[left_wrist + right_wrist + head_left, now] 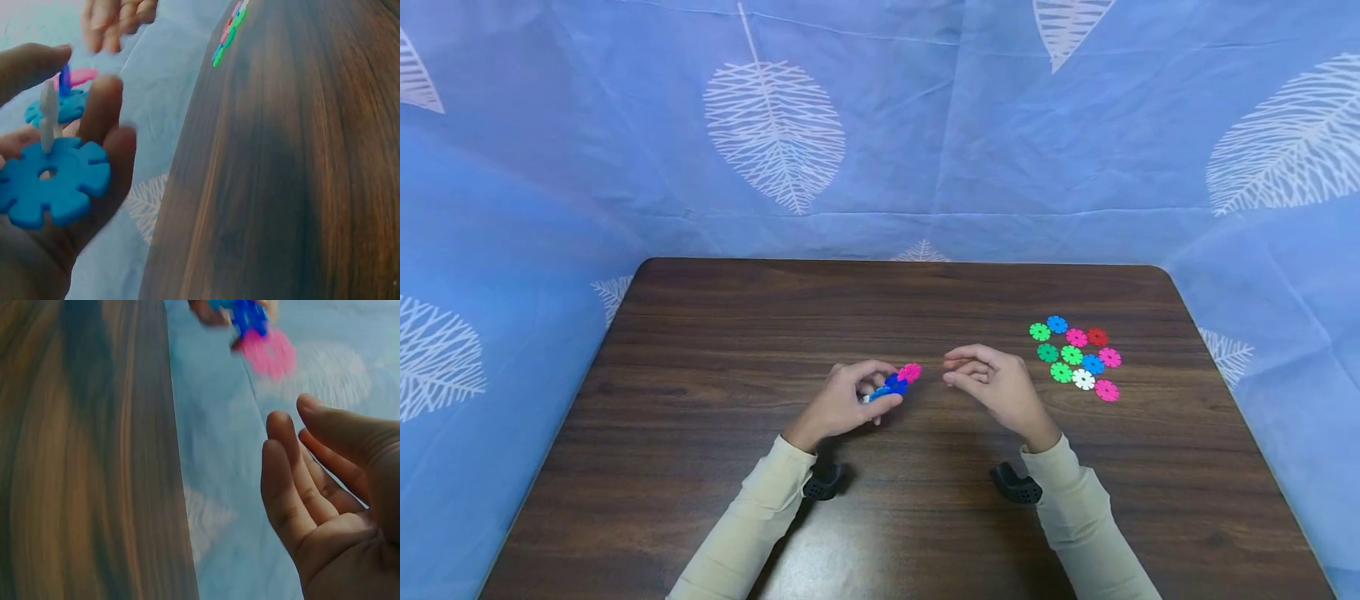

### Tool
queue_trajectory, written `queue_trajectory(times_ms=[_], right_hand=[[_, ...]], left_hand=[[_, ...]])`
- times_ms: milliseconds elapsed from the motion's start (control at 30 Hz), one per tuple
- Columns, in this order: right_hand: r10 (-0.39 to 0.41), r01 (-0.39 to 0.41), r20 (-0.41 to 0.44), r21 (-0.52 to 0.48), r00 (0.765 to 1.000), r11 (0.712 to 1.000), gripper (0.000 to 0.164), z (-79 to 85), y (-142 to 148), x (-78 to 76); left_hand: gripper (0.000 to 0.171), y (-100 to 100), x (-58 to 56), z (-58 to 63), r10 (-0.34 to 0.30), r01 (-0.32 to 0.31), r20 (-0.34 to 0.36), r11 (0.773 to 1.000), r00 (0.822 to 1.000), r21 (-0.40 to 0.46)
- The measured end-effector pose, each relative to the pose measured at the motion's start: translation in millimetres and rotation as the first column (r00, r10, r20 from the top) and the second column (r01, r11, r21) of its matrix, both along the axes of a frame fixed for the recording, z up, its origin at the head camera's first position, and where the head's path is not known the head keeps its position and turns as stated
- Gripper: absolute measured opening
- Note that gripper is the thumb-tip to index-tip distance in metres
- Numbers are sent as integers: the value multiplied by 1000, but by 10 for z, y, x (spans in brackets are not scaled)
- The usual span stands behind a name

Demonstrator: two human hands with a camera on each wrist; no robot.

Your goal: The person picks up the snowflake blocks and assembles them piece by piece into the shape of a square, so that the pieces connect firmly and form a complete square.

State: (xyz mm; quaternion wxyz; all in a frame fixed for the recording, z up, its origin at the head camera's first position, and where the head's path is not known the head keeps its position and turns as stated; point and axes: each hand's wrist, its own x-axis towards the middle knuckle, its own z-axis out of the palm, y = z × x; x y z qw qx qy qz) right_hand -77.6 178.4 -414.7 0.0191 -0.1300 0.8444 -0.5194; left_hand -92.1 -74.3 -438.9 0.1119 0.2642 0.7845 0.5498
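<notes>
My left hand [850,398] grips a short chain of notched plastic discs above the middle of the table. A pink disc [910,372] forms the chain's far end, and a dark blue disc [895,384] joins it under the fingers. In the left wrist view, a light blue disc [69,181] and a white disc [48,115] slot together crosswise at the near end. Just right of the pink disc hovers my right hand [996,387], fingers loosely bent and nothing between them. The right wrist view shows its bare palm and fingertips [278,456].
Several loose discs lie flat on the right of the table, among them a white disc [1083,379], a red disc [1097,337] and a green disc [1040,332]. The brown wooden table [700,333] meets a blue leaf-patterned cloth [895,150] behind it.
</notes>
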Motion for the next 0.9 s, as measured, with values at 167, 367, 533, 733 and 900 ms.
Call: queue_trajectory(times_ms=[167, 367, 533, 733, 900], right_hand=[[-113, 117, -41, 145, 993, 982, 25, -80, 327, 23], [-223, 221, -35, 360, 974, 907, 28, -159, 761, 77], [-316, 305, -59, 477, 947, 824, 32, -173, 1147, 125], [-455, 439, -100, 507, 885, 742, 34, -204, 1471, 205], [-606, 541, -55, 520, 793, 661, 37, -283, 1580, 246]], left_hand=[[27, -55, -36, -19, 85, -83, -28, 995, 996, 46], [25, -82, -58, -18, 162, -162, 14, 976, 987, 144], [19, -114, -57, -19, 233, -243, 79, 958, 969, 156], [22, -148, -25, 193, 321, -338, 149, 935, 935, 105], [20, -172, 28, 285, 345, -366, 180, 924, 921, 106]])
